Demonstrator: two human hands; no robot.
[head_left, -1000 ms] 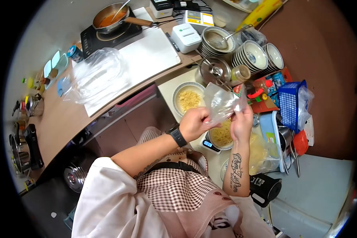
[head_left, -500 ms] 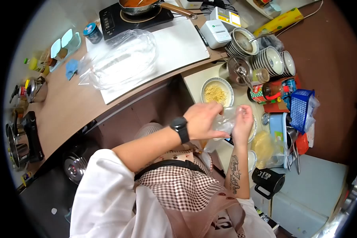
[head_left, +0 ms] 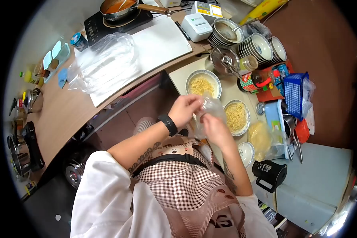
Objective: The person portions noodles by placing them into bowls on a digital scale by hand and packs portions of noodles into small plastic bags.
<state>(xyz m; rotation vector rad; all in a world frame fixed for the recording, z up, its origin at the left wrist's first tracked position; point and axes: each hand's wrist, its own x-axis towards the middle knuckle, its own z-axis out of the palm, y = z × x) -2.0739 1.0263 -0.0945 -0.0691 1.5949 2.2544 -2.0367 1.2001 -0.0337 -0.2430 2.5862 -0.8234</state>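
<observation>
A clear plastic bag [head_left: 213, 110] hangs between my two hands, in front of the bowls. My left hand [head_left: 183, 110] pinches its upper left part. Lower down, my right hand [head_left: 216, 129] is closed on the bag, its fingers blurred and partly covered by the plastic. Just beyond the hands stands a patterned bowl of noodles [head_left: 202, 86]. A second bowl of noodles [head_left: 236, 117] is to the right of the bag. Near my right forearm are a small white bowl [head_left: 246, 154] and a bag of yellow food [head_left: 260, 139].
A pan [head_left: 118, 8] with red sauce sits on the induction cooker [head_left: 97, 29]. A large plastic bag [head_left: 107, 63] lies on the white board [head_left: 158, 47]. Stacked bowls [head_left: 258, 47], a blue basket [head_left: 295, 95] and a black kettle [head_left: 270, 174] stand to the right.
Both hands have shifted left with the bag, and the second noodle bowl has come into fuller view. The camera's view has also moved.
</observation>
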